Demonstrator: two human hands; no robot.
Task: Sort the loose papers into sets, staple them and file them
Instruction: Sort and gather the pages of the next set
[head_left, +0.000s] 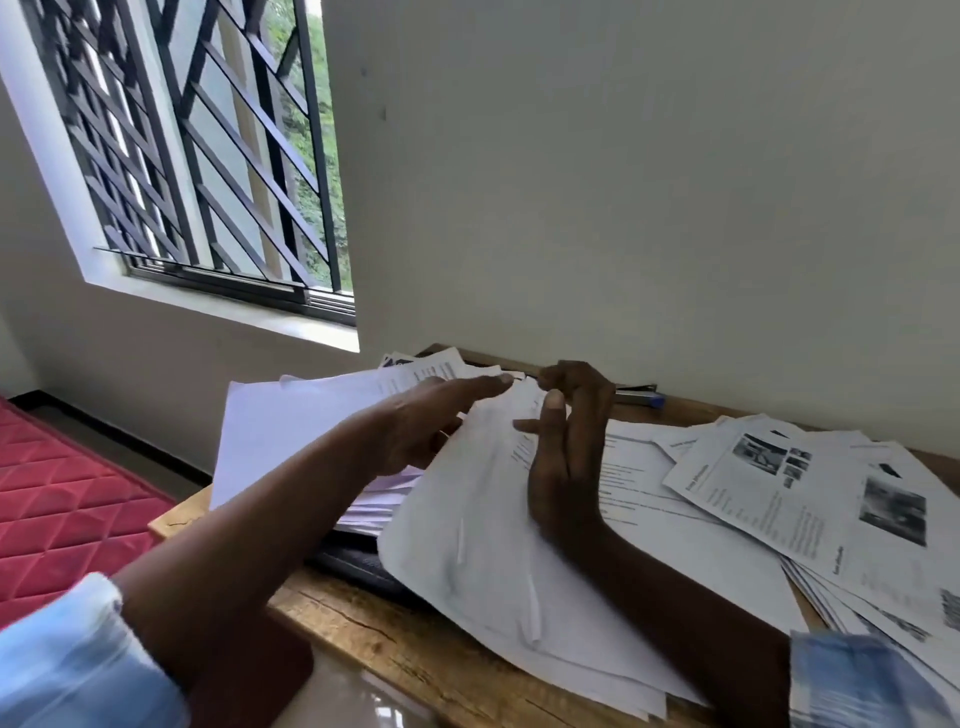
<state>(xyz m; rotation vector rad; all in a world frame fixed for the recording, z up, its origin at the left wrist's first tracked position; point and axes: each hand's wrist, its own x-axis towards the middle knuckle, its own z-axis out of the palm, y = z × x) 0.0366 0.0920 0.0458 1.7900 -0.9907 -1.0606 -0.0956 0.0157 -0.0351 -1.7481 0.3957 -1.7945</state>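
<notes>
Small dark-and-blue item (641, 396) by the wall: mostly behind the right hand (566, 452), too little showing to name. Dark flat item (358, 565) on the bench (395, 644): nearly all buried under papers. Left hand (431, 421): lower fingers hidden behind the edge of the large sheet (467, 545). Right hand fingertips curled, cannot tell if they pinch paper. Print on the photo pages (810, 493) blurred, unreadable; that stack runs off the right edge. Left sleeve (67, 660) and right sleeve (857, 680) smeared, cut by the bottom edge.

One wooden table (415, 654) bears three paper heaps, left heap (291, 431), middle heap (483, 561), right heap (810, 499); single sheets cannot be counted. Also one stapler (639, 393), one dark folder (358, 564), one window (208, 156), one red mattress (62, 499). Two hands: left hand (431, 421), right hand (566, 452).
</notes>
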